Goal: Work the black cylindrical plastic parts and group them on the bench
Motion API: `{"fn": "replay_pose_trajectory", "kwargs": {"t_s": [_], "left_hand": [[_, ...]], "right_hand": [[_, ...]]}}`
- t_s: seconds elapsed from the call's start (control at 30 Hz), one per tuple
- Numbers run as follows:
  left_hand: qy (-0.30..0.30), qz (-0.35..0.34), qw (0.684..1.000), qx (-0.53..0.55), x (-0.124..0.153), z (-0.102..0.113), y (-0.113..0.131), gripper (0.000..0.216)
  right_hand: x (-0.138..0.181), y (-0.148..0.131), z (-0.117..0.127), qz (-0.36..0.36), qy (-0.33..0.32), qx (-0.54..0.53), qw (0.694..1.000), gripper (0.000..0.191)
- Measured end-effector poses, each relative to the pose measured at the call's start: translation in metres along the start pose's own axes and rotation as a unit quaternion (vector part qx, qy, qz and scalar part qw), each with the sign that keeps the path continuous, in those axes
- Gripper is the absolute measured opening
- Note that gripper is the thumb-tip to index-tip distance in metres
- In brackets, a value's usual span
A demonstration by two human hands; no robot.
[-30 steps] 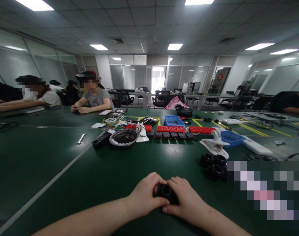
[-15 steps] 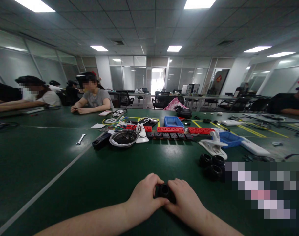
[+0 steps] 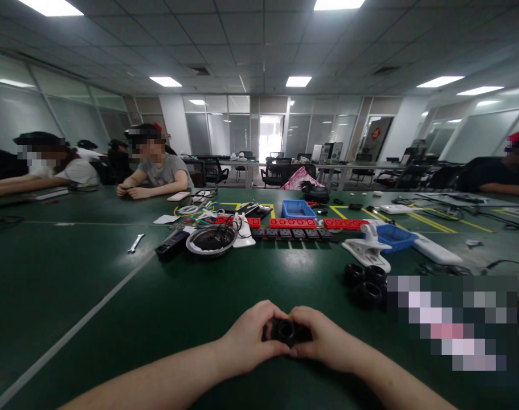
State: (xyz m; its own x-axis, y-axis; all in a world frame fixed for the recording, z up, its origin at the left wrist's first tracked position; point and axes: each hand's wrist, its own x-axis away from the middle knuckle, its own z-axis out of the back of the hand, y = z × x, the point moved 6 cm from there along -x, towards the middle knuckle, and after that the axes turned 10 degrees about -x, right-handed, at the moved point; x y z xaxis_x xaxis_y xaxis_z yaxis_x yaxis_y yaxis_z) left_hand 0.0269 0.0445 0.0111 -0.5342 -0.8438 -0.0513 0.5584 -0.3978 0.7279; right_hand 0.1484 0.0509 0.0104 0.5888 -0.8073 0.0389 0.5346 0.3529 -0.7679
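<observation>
My left hand [image 3: 248,336] and my right hand [image 3: 323,339] meet low in the middle of the view, over the green table [image 3: 114,296]. Both are closed around a small black ring-shaped part [image 3: 285,330], whose round opening faces the camera. The left fingers curl over its left side, the right fingers over its right side. Several similar black rings [image 3: 366,282] lie on the table to the right of my hands.
Further back lie a metal bowl [image 3: 211,239], a black block [image 3: 170,245], a wrench [image 3: 135,243], red and black strips [image 3: 291,228], blue trays [image 3: 297,208], and a white clip [image 3: 367,250]. People sit at the far left and far right.
Both hands have turned the black ring slightly and drawn closer around it. The view has shifted a little, so the things on the table appear further left.
</observation>
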Motion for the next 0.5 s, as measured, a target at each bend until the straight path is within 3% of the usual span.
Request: {"fn": "replay_pose_trajectory", "kwargs": {"t_s": [0.27, 0.4, 0.5], "left_hand": [[0.053, 0.062, 0.995, -0.052, 0.005, -0.001, -0.003, 0.033], [0.021, 0.022, 0.999, -0.033, 0.003, -0.002, -0.001, 0.033], [-0.001, -0.011, 1.000, -0.020, 0.001, -0.001, 0.002, 0.036]], "right_hand": [[0.004, -0.013, -0.012, -0.027, 0.090, 0.186, 0.978, 0.035], [0.005, -0.017, -0.009, -0.004, 0.059, 0.126, 0.990, 0.043], [0.005, -0.016, -0.005, 0.011, 0.004, 0.062, 0.998, 0.034]]}}
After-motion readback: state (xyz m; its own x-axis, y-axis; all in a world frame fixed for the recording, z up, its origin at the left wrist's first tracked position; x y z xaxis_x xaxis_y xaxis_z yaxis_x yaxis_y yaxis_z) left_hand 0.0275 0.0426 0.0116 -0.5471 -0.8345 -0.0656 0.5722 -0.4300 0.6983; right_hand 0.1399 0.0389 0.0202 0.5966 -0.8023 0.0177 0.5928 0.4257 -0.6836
